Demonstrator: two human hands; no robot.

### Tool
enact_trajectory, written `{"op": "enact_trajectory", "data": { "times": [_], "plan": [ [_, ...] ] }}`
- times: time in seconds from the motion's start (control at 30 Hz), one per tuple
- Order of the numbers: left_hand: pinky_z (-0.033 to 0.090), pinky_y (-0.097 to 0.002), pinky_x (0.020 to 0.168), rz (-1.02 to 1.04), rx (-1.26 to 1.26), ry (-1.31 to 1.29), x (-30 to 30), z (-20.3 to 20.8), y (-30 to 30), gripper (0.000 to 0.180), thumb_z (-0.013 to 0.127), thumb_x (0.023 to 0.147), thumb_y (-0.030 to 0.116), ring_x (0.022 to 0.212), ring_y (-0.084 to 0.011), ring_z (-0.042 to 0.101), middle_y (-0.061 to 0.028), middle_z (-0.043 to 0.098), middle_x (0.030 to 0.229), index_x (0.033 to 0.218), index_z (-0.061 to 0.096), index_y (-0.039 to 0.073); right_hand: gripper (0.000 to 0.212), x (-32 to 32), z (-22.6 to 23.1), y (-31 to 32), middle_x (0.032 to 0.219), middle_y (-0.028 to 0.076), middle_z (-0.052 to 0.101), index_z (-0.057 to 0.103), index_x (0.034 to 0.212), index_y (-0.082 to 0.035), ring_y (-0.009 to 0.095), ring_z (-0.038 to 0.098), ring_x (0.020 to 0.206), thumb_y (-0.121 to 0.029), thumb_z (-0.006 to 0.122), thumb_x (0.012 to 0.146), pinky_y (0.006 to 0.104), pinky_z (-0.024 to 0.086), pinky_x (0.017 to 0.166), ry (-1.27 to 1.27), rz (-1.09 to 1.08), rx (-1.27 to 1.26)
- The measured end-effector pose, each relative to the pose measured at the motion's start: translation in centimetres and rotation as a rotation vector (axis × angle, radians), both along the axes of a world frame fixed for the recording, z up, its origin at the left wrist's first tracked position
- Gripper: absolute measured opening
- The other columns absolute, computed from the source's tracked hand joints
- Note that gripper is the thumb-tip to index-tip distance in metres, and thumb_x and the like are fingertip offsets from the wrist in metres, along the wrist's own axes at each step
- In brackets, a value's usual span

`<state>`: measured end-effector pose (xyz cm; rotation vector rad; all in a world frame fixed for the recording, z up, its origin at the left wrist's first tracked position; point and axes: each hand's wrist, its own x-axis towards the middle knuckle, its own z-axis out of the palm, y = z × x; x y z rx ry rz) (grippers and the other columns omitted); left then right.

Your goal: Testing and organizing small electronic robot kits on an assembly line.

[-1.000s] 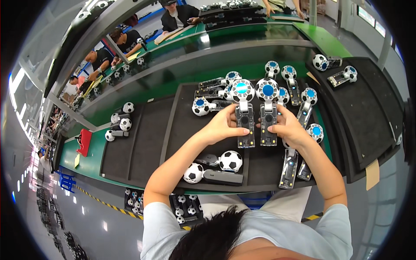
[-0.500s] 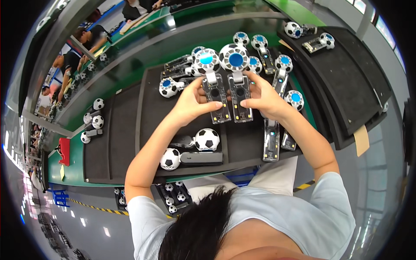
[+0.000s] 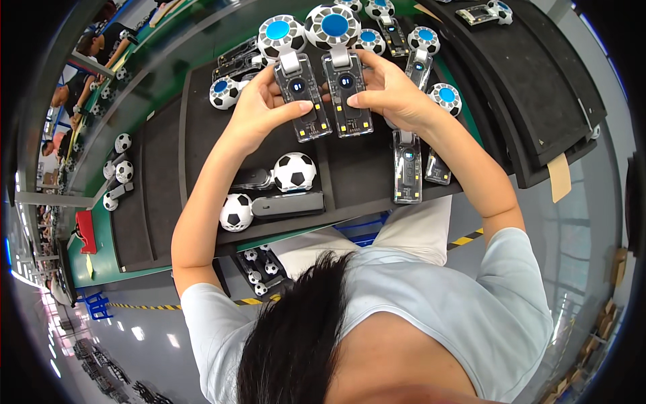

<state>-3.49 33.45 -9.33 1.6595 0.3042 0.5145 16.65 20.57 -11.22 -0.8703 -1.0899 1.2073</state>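
Observation:
My left hand [image 3: 257, 111] is closed around a football-headed handheld device [image 3: 311, 124], its thumb on the clear handle below a small lit display. In my right hand [image 3: 397, 94] is a matching football-headed handheld device [image 3: 356, 121], the thumb likewise pressed on its handle. Both stand side by side, ball ends up and away from me, blue discs showing. Their clear handles reveal circuit boards and yellow squares. Below my hands lie devices with dark grey handles [image 3: 288, 205] and black-and-white balls [image 3: 295, 172]. Near my right forearm rests another clear-handled device [image 3: 407, 172] with a lit display.
More blue-disc devices [image 3: 446, 99] lie beyond and right of my hands on the black foam mat [image 3: 356, 178]. Several ball pieces [image 3: 124, 171] sit at the left. Stacked black trays [image 3: 538, 101] stand right, a red tool [image 3: 85, 232] far left. Other people [image 3: 101, 44] work beyond.
The displays on both held devices, dark before, are now lit. The view has shifted, so the bench appears higher and further left. Both hands keep their hold.

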Motion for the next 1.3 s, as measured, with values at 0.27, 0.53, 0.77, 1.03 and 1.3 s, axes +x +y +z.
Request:
{"op": "enact_trajectory", "data": {
  "times": [0.27, 0.53, 0.77, 1.03, 1.3],
  "plan": [
    [0.050, -0.0343, 0.091, -0.002, -0.009, -0.004, -0.16, -0.22, 0.13, 0.063, 0.074, 0.075, 0.005, 0.101, -0.0197, 0.063, -0.0152, 0.062, 0.111, 0.129, 0.041, -0.005, 0.071, -0.07, -0.17, -0.01, 0.119, 0.021, 0.057, 0.033, 0.136, 0.004, 0.029, 0.060, 0.110, -0.002, 0.067, 0.074, 0.0387, 0.049, 0.096, -0.032, 0.008, 0.024],
    [0.052, -0.0332, 0.088, -0.001, -0.012, 0.012, -0.23, 0.09, -0.14, 0.063, 0.075, 0.075, 0.007, 0.100, -0.0185, 0.062, -0.0143, 0.062, 0.110, 0.128, 0.042, -0.004, 0.069, -0.01, -0.35, -0.19, 0.117, 0.021, 0.059, 0.036, 0.135, 0.002, 0.028, 0.061, 0.108, -0.007, 0.068, 0.075, 0.0388, 0.050, 0.095, -0.085, -0.024, 0.012],
    [0.052, -0.0327, 0.087, -0.003, -0.009, -0.007, -0.29, -0.24, 0.33, 0.061, 0.075, 0.075, 0.006, 0.098, -0.0186, 0.063, -0.0144, 0.063, 0.109, 0.126, 0.044, -0.003, 0.068, -0.59, 0.10, -0.51, 0.117, 0.019, 0.060, 0.037, 0.134, 0.001, 0.026, 0.062, 0.108, -0.007, 0.068, 0.074, 0.0374, 0.051, 0.094, -0.053, -0.026, -0.043],
    [0.050, -0.0334, 0.092, 0.001, 0.051, -0.015, -0.40, 0.07, -0.21, 0.057, 0.074, 0.075, 0.007, 0.100, -0.0170, 0.062, -0.0111, 0.062, 0.111, 0.124, 0.047, -0.004, 0.071, -0.52, -0.26, -0.49, 0.119, 0.020, 0.058, 0.035, 0.135, 0.002, 0.027, 0.060, 0.110, -0.001, 0.068, 0.072, 0.0381, 0.047, 0.099, -0.036, -0.039, -0.009],
    [0.048, -0.0340, 0.095, 0.004, -0.026, 0.028, -0.36, 0.09, -0.39, 0.060, 0.072, 0.076, 0.006, 0.105, -0.0168, 0.060, -0.0108, 0.060, 0.115, 0.128, 0.044, -0.002, 0.074, -0.29, -0.24, -0.49, 0.121, 0.015, 0.056, 0.035, 0.137, 0.000, 0.024, 0.056, 0.113, 0.002, 0.070, 0.071, 0.0371, 0.046, 0.100, -0.055, -0.026, -0.013]
  ]
}}
